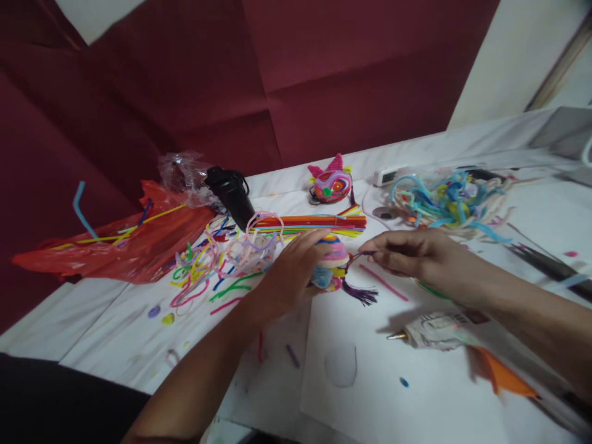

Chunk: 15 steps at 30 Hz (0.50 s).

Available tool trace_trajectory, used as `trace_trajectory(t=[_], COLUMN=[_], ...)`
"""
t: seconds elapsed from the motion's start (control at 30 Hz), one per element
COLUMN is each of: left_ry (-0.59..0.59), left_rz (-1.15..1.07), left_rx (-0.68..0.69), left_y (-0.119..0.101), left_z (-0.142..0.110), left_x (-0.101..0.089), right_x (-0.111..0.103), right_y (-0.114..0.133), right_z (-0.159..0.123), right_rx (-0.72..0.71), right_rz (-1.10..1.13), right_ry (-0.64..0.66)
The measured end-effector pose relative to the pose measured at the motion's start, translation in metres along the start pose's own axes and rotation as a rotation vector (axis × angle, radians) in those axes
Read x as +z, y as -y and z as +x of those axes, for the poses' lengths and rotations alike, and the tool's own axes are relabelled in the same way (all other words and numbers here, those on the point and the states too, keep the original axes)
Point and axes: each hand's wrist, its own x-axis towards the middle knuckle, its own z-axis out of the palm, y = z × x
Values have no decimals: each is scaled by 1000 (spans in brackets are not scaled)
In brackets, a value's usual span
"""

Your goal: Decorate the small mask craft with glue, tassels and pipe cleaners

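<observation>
Rounded craft piece in pink, blue, yellow and orange (pixel 339 251) sits between our two hands over the white, grey-streaked tabletop (pixel 115 333), its dark purple thread tassel (pixel 363 294) trailing from the right end. We curl our left hand (pixel 296 262) around its left side, fingers closed on it; our right hand (pixel 411 253) pinches a thin dark cord (pixel 359 254) running to that right end. Marks on the pale glue gun with metal tip and orange trigger (pixel 439 331), near our right forearm, are too blurred for us to read. Below our hands, a mostly bare white paper sheet (pixel 370 394) leaves open room. Beyond, we see a bundle of straight red, orange and yellow craft stems (pixel 319 222), then a pink spiky-topped ornament (pixel 331 185) near the tabletop's back edge. Leftward stands a black lidded bottle (pixel 234 200), and a crumpled red plastic bag (pixel 120 250) farther out.
</observation>
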Motion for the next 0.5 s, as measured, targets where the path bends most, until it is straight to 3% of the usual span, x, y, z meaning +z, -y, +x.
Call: trace_trajectory(t=[0.33,0.5], left_ry=[-21,-11], left_rz=[-16,-18], left_rx=[22,12], left_y=[-2,-2], left_z=[1,0], left_x=[-1,-1], right_x=[4,6], right_y=[-1,-3], right_z=[9,9], right_rx=[-96,-89], right_rz=[8,-29], right_ry=[-88,-35])
